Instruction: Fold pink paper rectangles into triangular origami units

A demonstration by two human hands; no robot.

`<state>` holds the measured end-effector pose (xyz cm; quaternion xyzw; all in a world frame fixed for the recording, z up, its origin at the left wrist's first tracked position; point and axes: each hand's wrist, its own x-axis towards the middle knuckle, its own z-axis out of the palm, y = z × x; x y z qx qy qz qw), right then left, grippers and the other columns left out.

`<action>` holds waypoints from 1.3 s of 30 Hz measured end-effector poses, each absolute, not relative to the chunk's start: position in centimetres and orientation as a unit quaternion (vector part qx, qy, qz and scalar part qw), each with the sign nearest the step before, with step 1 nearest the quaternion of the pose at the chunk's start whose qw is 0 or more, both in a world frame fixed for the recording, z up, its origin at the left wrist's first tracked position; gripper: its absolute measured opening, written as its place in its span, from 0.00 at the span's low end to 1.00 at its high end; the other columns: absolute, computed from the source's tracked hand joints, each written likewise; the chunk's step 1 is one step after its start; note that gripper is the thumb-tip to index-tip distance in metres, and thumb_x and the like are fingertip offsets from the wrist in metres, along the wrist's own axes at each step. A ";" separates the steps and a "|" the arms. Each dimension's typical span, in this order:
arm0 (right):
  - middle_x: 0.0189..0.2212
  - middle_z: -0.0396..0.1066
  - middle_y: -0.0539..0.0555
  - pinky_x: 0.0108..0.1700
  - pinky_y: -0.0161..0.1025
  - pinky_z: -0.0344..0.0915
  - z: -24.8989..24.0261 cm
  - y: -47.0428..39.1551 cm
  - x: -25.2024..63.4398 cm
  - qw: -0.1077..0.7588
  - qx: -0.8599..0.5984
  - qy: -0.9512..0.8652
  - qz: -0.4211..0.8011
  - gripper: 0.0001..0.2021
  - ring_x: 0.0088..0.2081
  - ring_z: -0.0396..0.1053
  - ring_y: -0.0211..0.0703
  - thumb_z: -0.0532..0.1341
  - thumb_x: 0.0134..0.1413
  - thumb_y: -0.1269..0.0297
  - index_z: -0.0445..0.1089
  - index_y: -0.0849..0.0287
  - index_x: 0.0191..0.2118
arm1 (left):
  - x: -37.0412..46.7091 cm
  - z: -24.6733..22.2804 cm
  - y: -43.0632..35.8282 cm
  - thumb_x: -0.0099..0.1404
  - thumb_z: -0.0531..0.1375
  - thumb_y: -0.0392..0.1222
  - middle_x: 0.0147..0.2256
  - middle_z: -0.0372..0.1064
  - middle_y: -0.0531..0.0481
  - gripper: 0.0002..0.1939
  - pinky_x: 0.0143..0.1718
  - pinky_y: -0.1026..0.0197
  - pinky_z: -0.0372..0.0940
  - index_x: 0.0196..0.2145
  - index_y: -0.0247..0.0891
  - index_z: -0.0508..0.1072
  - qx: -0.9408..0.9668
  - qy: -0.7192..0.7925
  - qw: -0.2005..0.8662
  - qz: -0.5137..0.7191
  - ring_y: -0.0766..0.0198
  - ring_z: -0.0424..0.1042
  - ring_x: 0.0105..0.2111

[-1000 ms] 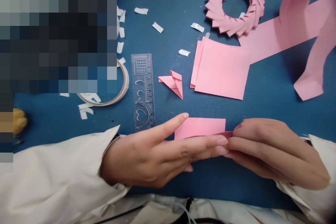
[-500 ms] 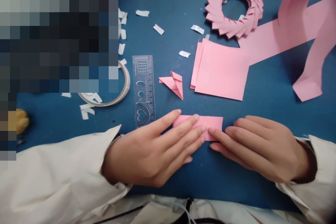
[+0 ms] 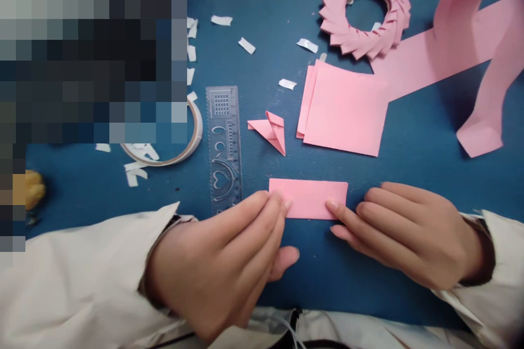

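A folded pink paper strip (image 3: 309,199) lies flat on the blue table in front of me. My left hand (image 3: 229,262) rests its fingertips on the strip's left end; the fingers lie side by side and the thumb sticks out apart below. On the strip's lower right corner presses the index finger of my right hand (image 3: 409,234). The thumb of that hand sits just below the paper's edge, apart from the index, and its other fingers are loosely bent. Neither hand grips the paper.
Beyond the strip are a small folded paper piece (image 3: 272,131), stacked pink squares (image 3: 346,109), and a pleated paper ring (image 3: 333,16). A clear ruler (image 3: 224,147) and a tape roll (image 3: 199,125) lie leftward. Long pink strips (image 3: 426,60) curl at right; white scraps (image 3: 246,45) are scattered.
My left hand has slid left and toward me along the strip, uncovering its middle. Its fingers have drawn together. My right hand has barely moved.
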<state>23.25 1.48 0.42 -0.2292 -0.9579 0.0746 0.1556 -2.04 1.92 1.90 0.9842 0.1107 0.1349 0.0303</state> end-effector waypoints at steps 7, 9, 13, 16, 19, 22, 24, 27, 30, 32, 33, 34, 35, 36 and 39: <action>0.22 0.64 0.51 0.27 0.38 0.60 0.5 1.2 23.6 0.177 -0.270 -0.945 0.057 0.13 0.25 0.62 0.38 0.61 0.51 0.71 0.65 0.73 0.42 | -1.8 2.0 2.8 0.62 0.59 0.42 0.42 0.71 0.41 0.12 0.40 0.52 0.66 0.37 0.27 0.71 0.967 0.195 -0.011 0.162 0.52 0.69 0.46; 0.23 0.65 0.53 0.28 0.38 0.60 0.5 1.1 23.7 0.168 -0.305 -0.936 0.055 0.14 0.25 0.62 0.38 0.60 0.52 0.69 0.65 0.72 0.44 | -1.7 1.9 3.5 0.62 0.57 0.48 0.41 0.71 0.42 0.19 0.33 0.54 0.65 0.40 0.27 0.71 0.964 0.199 -0.071 0.160 0.53 0.71 0.41; 0.24 0.64 0.53 0.27 0.37 0.59 0.6 1.0 23.8 0.154 -0.344 -0.925 0.059 0.15 0.25 0.59 0.38 0.55 0.57 0.66 0.64 0.71 0.46 | -1.7 1.6 3.8 0.62 0.58 0.47 0.37 0.71 0.45 0.16 0.33 0.55 0.64 0.39 0.29 0.72 0.965 0.196 -0.079 0.155 0.56 0.69 0.40; 0.24 0.64 0.53 0.26 0.36 0.58 0.6 1.1 23.9 0.156 -0.358 -0.918 0.071 0.14 0.24 0.59 0.37 0.52 0.59 0.66 0.63 0.69 0.47 | -1.9 1.6 3.1 0.64 0.54 0.41 0.37 0.70 0.49 0.08 0.35 0.57 0.64 0.35 0.37 0.71 0.973 0.154 -0.035 0.166 0.60 0.67 0.42; 0.22 0.63 0.51 0.25 0.35 0.57 0.6 1.1 23.9 0.151 -0.376 -0.912 0.059 0.13 0.23 0.58 0.36 0.55 0.57 0.68 0.63 0.67 0.47 | -1.9 1.8 2.4 0.66 0.50 0.41 0.38 0.71 0.47 0.11 0.36 0.57 0.64 0.36 0.37 0.71 0.983 0.115 0.007 0.145 0.59 0.68 0.42; 0.22 0.64 0.51 0.25 0.35 0.56 0.5 1.1 23.7 0.150 -0.371 -0.914 0.065 0.13 0.23 0.59 0.36 0.56 0.56 0.63 0.65 0.67 0.43 | -2.0 2.0 2.3 0.66 0.50 0.41 0.42 0.71 0.42 0.14 0.42 0.56 0.65 0.41 0.33 0.71 0.988 0.108 0.013 0.113 0.55 0.69 0.45; 0.22 0.65 0.52 0.25 0.36 0.57 0.5 1.1 23.6 0.159 -0.366 -0.913 0.084 0.10 0.24 0.60 0.37 0.58 0.54 0.62 0.66 0.65 0.38 | -2.1 2.0 2.4 0.65 0.50 0.41 0.45 0.70 0.39 0.15 0.43 0.54 0.66 0.44 0.29 0.70 0.990 0.099 0.018 0.100 0.52 0.67 0.48; 0.22 0.66 0.51 0.25 0.36 0.56 0.5 1.1 23.5 0.176 -0.381 -0.900 0.114 0.07 0.24 0.60 0.36 0.60 0.51 0.65 0.64 0.63 0.32 | -2.3 2.0 2.4 0.64 0.51 0.40 0.46 0.68 0.36 0.18 0.43 0.52 0.67 0.46 0.24 0.69 0.991 0.092 0.023 0.096 0.47 0.66 0.49; 0.21 0.65 0.50 0.24 0.36 0.54 0.4 1.1 23.5 0.183 -0.386 -0.893 0.141 0.06 0.23 0.58 0.36 0.60 0.51 0.64 0.63 0.62 0.31 | -2.4 2.0 2.1 0.64 0.50 0.39 0.46 0.68 0.35 0.19 0.41 0.52 0.67 0.47 0.22 0.68 0.991 0.090 0.007 0.097 0.45 0.66 0.49; 0.19 0.64 0.49 0.23 0.36 0.53 0.3 1.0 23.6 0.177 -0.392 -0.892 0.138 0.06 0.22 0.57 0.35 0.59 0.51 0.66 0.62 0.61 0.29 | -2.4 2.1 1.9 0.64 0.50 0.40 0.47 0.67 0.35 0.19 0.41 0.53 0.68 0.47 0.23 0.68 0.992 0.089 -0.002 0.090 0.46 0.66 0.49; 0.19 0.63 0.49 0.23 0.36 0.52 0.3 1.0 23.6 0.174 -0.397 -0.892 0.133 0.06 0.22 0.57 0.35 0.59 0.51 0.66 0.61 0.60 0.29 | -2.3 2.1 1.8 0.64 0.50 0.40 0.47 0.67 0.36 0.19 0.41 0.53 0.68 0.47 0.24 0.69 0.992 0.090 -0.004 0.085 0.46 0.66 0.49; 0.19 0.63 0.48 0.23 0.36 0.52 0.2 1.0 23.6 0.172 -0.400 -0.891 0.127 0.06 0.21 0.57 0.35 0.59 0.51 0.67 0.61 0.60 0.28 | -2.3 2.1 1.7 0.64 0.51 0.41 0.48 0.67 0.36 0.19 0.43 0.52 0.68 0.47 0.25 0.69 0.993 0.089 -0.003 0.081 0.46 0.66 0.50; 0.19 0.63 0.48 0.23 0.36 0.53 0.2 1.0 23.6 0.172 -0.401 -0.891 0.125 0.06 0.21 0.57 0.34 0.59 0.52 0.68 0.61 0.59 0.28 | -2.2 2.1 1.6 0.64 0.51 0.41 0.48 0.67 0.36 0.19 0.44 0.52 0.67 0.47 0.25 0.69 0.993 0.089 0.000 0.080 0.47 0.65 0.50; 0.19 0.63 0.48 0.23 0.35 0.53 0.2 1.0 23.6 0.171 -0.404 -0.890 0.124 0.05 0.21 0.57 0.34 0.59 0.52 0.68 0.61 0.59 0.29 | -2.2 2.0 1.6 0.64 0.51 0.41 0.48 0.67 0.36 0.19 0.46 0.51 0.66 0.47 0.25 0.69 0.993 0.085 0.002 0.084 0.47 0.64 0.51; 0.18 0.63 0.48 0.23 0.35 0.54 0.2 1.1 23.6 0.161 -0.424 -0.885 0.110 0.05 0.20 0.59 0.34 0.59 0.53 0.66 0.61 0.59 0.29 | -1.9 1.5 1.8 0.64 0.50 0.39 0.47 0.67 0.35 0.19 0.47 0.49 0.65 0.47 0.23 0.69 0.991 0.063 0.004 0.114 0.47 0.65 0.50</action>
